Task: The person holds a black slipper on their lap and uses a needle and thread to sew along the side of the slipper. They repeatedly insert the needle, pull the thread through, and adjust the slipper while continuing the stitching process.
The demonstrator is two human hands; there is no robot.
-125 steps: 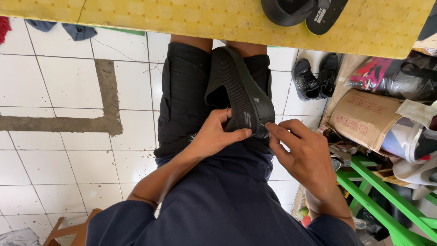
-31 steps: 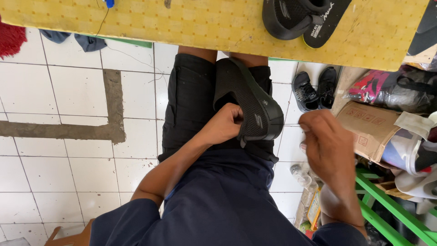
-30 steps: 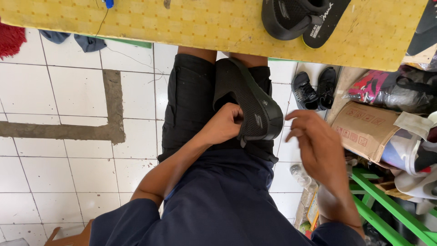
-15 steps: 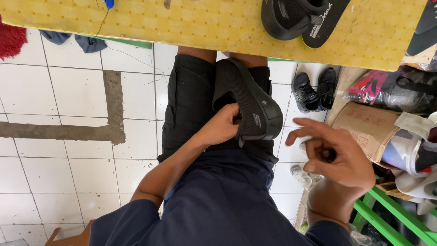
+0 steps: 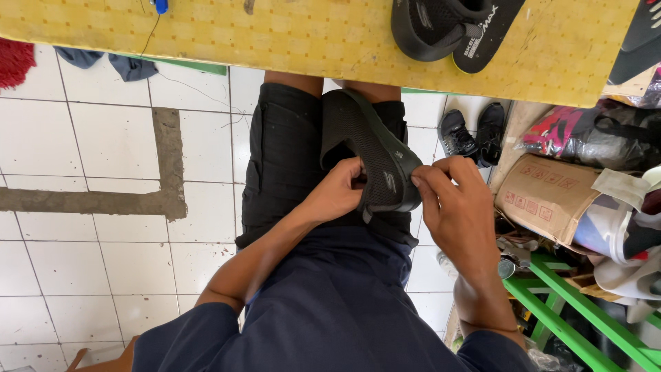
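A black mesh shoe (image 5: 368, 148) rests on my lap, clamped between my thighs in black shorts, its heel end toward me. My left hand (image 5: 336, 193) grips the shoe's near left side at the heel. My right hand (image 5: 454, 207) presses against the heel's right side, thumb and fingertips on the rim. The fingertips of both hands are partly hidden behind the shoe.
A yellow table (image 5: 310, 38) spans the top, with another black shoe (image 5: 441, 27) and a black insole on it. A pair of black shoes (image 5: 471, 134) stands on the white tiled floor. A cardboard box (image 5: 547, 196), bags and a green rack (image 5: 585, 310) crowd the right.
My right hand, which had pulled away to the right and down, has come back to the shoe's heel. My left hand has kept its grip throughout.
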